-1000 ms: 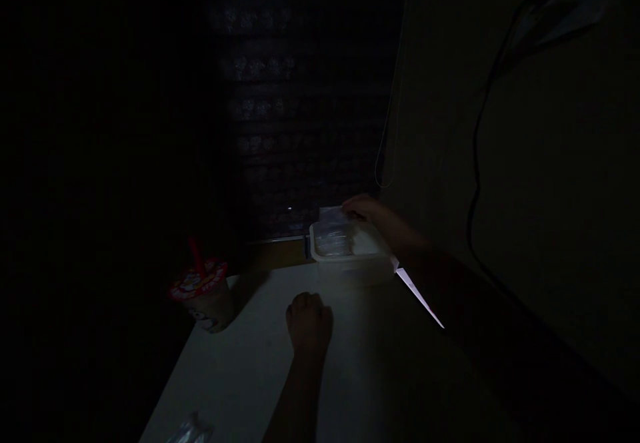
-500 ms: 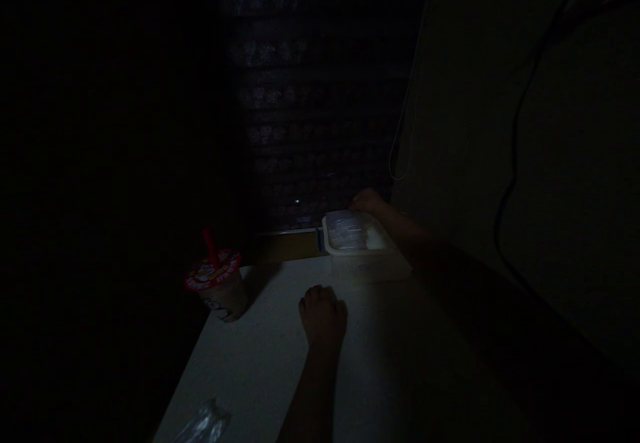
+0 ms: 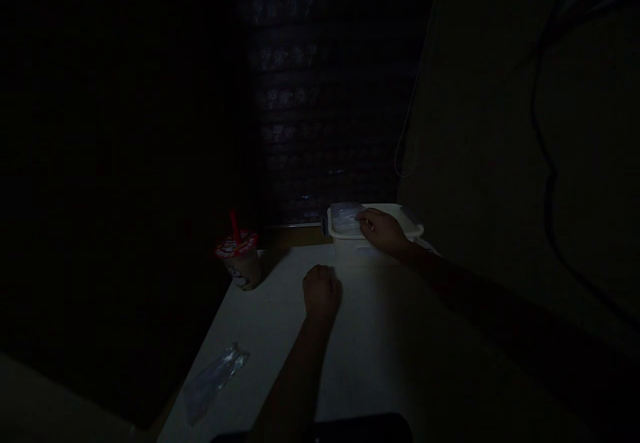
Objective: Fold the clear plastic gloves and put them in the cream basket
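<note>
The scene is very dim. My right hand reaches over a pale plastic box at the back of the white table. Its thumb and fingers are pinched at the right edge of a clear plastic packet, which lies at the box's top left. My left hand rests on the table in front of the box, its fingers curled under. Whatever it may hold is hidden. A cup with a red printed top and a red straw stands to its left.
A crumpled clear plastic wrapper lies near the left edge of the white table. Behind is a dark slatted blind with a hanging cord. A dark cable runs down the right wall. A dark object shows at the bottom edge.
My right hand has come from the box's far rim toward me, onto the packet. My left hand remains on the table, more tightly curled. The view has shifted, showing more of the wrapper.
</note>
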